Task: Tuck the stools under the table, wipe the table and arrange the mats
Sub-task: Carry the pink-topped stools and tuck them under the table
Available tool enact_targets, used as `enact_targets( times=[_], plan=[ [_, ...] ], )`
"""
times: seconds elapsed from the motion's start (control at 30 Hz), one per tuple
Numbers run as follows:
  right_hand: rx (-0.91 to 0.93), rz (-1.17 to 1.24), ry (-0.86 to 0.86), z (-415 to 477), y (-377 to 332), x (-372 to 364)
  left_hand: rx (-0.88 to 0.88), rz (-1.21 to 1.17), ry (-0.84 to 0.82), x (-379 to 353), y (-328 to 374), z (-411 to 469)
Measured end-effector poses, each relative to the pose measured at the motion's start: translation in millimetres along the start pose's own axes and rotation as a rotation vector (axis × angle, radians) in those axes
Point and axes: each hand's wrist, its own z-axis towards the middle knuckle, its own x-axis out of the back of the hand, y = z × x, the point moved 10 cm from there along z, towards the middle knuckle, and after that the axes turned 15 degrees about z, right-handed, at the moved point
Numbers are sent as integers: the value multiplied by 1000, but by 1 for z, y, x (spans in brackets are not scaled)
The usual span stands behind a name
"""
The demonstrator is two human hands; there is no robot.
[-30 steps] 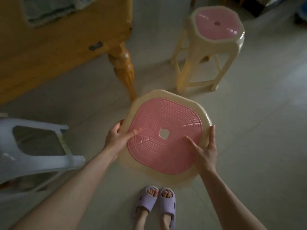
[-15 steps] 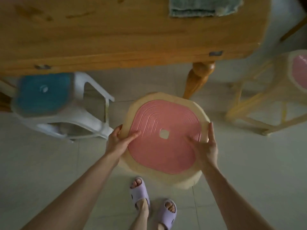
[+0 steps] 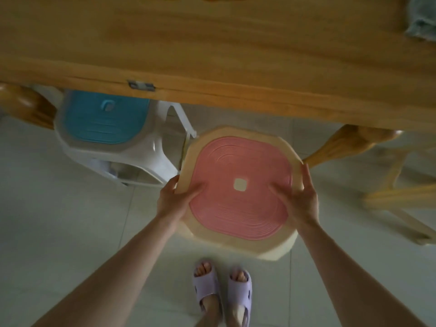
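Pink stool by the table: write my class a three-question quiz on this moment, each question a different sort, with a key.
1. True or false: the left hand and the right hand both hold the seat of the pink stool.
2. Where is the blue stool? A) stacked on the pink stool B) partly under the edge of the table C) in the person's hands
3. Fill in: the pink stool is between the blue stool and a wooden table ___.
Key: 1 true; 2 B; 3 leg.
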Motion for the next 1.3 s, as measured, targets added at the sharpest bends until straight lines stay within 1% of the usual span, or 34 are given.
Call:
enact_targets(
  times=[0.4, 0.73, 0.97, 1.1, 1.2, 1.3],
  plan=[
    [44, -48, -9, 67, -8, -35, 5, -115, 3, -13, 8, 59],
    [62, -12, -21, 106, -6, -43, -19, -66, 67, -24, 15, 93],
    [63, 9, -59, 115, -3, -45, -40, -67, 106, -28, 20, 94],
    [61, -35, -63, 115, -1, -44, -63, -80, 101, -31, 23, 91],
    [56, -54, -37, 104, 6, -43, -117, -80, 98, -33, 23, 82],
    [69, -9, 2, 79, 26, -40, -141, -82, 116, -38, 13, 68]
  ],
)
